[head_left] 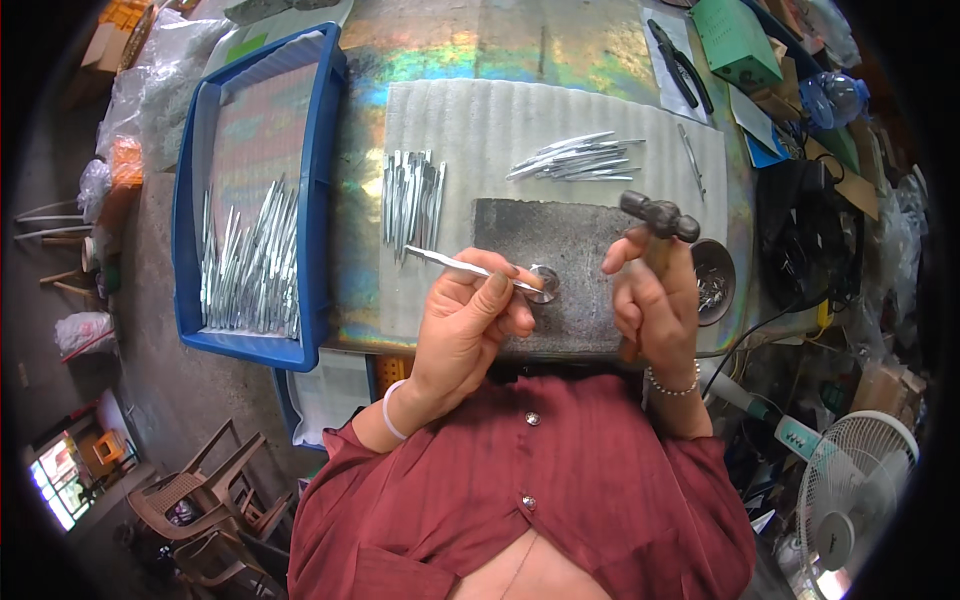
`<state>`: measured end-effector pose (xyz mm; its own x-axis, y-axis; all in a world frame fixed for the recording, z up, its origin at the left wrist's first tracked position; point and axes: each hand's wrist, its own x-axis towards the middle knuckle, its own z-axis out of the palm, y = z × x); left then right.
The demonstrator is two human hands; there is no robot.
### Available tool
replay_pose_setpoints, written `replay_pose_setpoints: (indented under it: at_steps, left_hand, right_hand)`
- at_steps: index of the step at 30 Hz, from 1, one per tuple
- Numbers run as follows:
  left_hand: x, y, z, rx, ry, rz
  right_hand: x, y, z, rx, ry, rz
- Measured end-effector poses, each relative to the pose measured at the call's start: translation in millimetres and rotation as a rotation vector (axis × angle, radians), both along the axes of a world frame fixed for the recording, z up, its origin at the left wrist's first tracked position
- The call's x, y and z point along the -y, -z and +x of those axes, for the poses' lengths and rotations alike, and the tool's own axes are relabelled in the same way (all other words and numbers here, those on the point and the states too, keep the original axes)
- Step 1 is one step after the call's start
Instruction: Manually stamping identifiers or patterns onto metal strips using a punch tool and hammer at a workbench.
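My left hand (462, 325) pinches a slim silvery metal rod (440, 260) between thumb and fingers, its free end pointing up and left. The rod's other end is at a small round shiny metal piece (543, 284) on a dark flat block (590, 250); fingertips partly hide where they meet. In my right hand (655, 305) is a hammer (660, 216), gripped by its wooden handle with the head raised above the block's right side. The index finger sits loosely off the handle. Bundles of similar rods lie at the left (412, 200) and far side (577, 157) of the block.
A blue tray (318, 200) of many rods stands at the left. Right of the block is a round bowl (713, 282) of small metal bits. White foam sheeting (460, 120) covers the table. Pliers (680, 65), a single thin rod (692, 162) and a green box (737, 42) lie farther back.
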<state>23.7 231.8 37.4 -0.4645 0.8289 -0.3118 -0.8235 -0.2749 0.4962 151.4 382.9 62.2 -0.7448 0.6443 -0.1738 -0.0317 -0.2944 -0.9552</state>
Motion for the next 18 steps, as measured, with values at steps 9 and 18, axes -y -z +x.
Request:
replay_pose_setpoints:
  at_steps: [9,18]
  left_hand:
    - [3,14,-12,-0.401,-0.03,-0.103]
    - [-4,13,-5,-0.829,0.079,-0.285]
  right_hand:
    - [-7,19,19,0.23,-0.156,0.268]
    - [-12,27,18,0.229,-0.205,0.2]
